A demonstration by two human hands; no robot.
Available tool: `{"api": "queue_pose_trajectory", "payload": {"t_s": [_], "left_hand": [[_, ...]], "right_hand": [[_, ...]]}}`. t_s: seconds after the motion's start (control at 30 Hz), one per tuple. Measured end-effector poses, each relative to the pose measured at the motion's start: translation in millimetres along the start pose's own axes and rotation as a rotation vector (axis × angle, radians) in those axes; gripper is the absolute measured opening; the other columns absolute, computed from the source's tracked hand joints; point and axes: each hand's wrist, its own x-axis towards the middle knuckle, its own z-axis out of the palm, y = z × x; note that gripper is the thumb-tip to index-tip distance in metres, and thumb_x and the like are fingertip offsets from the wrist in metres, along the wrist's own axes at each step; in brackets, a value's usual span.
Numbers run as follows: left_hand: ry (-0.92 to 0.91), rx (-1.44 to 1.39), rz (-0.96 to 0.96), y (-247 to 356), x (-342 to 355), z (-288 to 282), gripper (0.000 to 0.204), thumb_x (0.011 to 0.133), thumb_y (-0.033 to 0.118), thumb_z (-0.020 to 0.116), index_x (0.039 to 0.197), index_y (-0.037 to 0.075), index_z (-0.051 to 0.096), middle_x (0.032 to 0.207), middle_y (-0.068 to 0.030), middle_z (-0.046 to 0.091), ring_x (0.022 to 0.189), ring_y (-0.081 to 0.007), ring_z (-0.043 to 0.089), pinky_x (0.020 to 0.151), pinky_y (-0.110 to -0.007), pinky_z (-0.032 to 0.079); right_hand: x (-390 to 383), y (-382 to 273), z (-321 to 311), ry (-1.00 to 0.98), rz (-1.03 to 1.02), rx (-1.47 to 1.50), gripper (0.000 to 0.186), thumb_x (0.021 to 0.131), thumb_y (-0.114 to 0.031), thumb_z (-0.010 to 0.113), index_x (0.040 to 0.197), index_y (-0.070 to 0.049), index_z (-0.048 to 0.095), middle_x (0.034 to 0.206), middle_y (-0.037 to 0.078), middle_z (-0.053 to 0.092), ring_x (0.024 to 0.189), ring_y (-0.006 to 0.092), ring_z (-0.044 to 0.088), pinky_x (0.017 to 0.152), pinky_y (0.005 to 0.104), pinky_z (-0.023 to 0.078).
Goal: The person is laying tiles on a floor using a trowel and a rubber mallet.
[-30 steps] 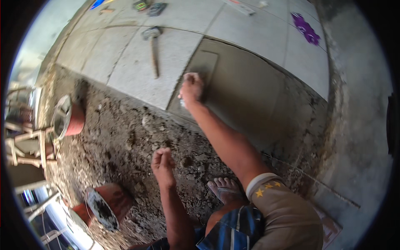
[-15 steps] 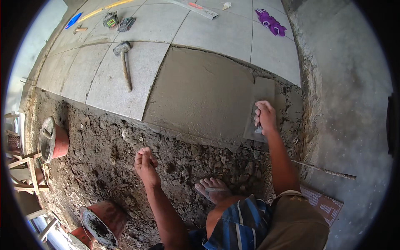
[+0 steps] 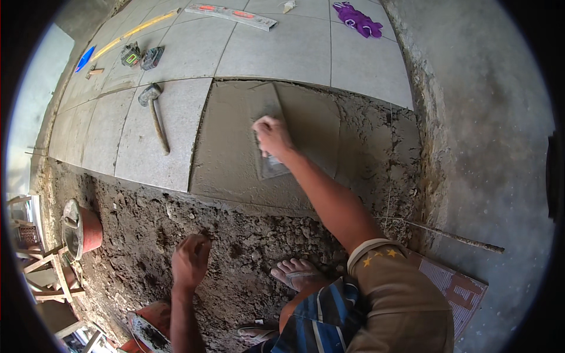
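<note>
My right hand (image 3: 273,139) grips the handle of a rectangular finishing trowel (image 3: 272,106). The trowel's long blade lies flat on smooth wet mortar (image 3: 309,117), left of the middle of the spread patch. Beside the patch is a pale grey floor tile (image 3: 170,126), with a rubber mallet (image 3: 154,112) resting on it. My left hand (image 3: 191,259) hovers over the rough, lumpy ground (image 3: 235,235), its fingers curled in and nothing seen in them.
Several laid tiles (image 3: 282,50) carry a spirit level (image 3: 232,16), purple gloves (image 3: 357,20) and two tape-measure-like tools (image 3: 130,55). Mortar buckets (image 3: 91,229) stand at left, near wooden framing (image 3: 59,276). A thin rod (image 3: 453,238) lies by the right wall (image 3: 488,147); a string crosses there.
My right hand has swept the trowel leftward across the mortar, away from its right edge. My left hand has moved a little down and left, its fingers curling more. The view has shifted slightly.
</note>
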Motion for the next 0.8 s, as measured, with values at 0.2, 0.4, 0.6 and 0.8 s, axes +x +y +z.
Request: {"api": "queue_pose_trajectory", "payload": {"t_s": [0.2,0.4,0.6,0.8], "left_hand": [[-0.506,0.257,-0.251,-37.2,-105.8,-72.1,0.036,0.081,0.032,0.074,0.106,0.007,0.069,0.092,-0.0115,0.072,0.081,-0.0312,0.072,0.071,-0.042,0.057],[-0.484,0.259,-0.368,-36.5,-166.0,-108.8,0.036,0.079,0.027,0.077,0.105,0.004,0.068,0.089,-0.0123,0.073,0.082,-0.03,0.073,0.073,-0.041,0.057],[-0.314,-0.07,-0.394,-23.5,-137.4,-88.4,0.034,0.081,0.016,0.077,0.108,-0.003,0.068,0.094,-0.0183,0.072,0.084,-0.0289,0.074,0.072,-0.04,0.057],[-0.347,0.002,-0.379,-36.5,-149.2,-89.2,0.041,0.084,0.019,0.078,0.115,-0.005,0.066,0.096,-0.0195,0.072,0.086,-0.0298,0.074,0.073,-0.037,0.059]], "right_hand": [[-81.6,-5.6,-150.5,0.273,0.175,0.026,0.021,0.102,-0.031,0.057,0.104,-0.011,0.062,0.069,-0.003,0.048,0.048,0.0063,0.045,0.038,0.0279,0.039],[-159.5,-21.6,-208.1,0.35,0.109,0.125,0.016,0.101,-0.022,0.054,0.105,-0.007,0.059,0.068,-0.002,0.049,0.046,0.0076,0.045,0.038,0.0268,0.04],[-153.1,-16.5,-134.6,0.124,0.174,0.277,0.015,0.102,-0.018,0.053,0.105,-0.004,0.059,0.069,0.0,0.051,0.047,0.0079,0.046,0.038,0.0262,0.04],[-129.7,-8.6,-125.6,0.079,0.174,0.129,0.015,0.101,-0.019,0.055,0.103,-0.005,0.06,0.068,-0.001,0.049,0.047,0.0082,0.046,0.038,0.0266,0.039]]}}
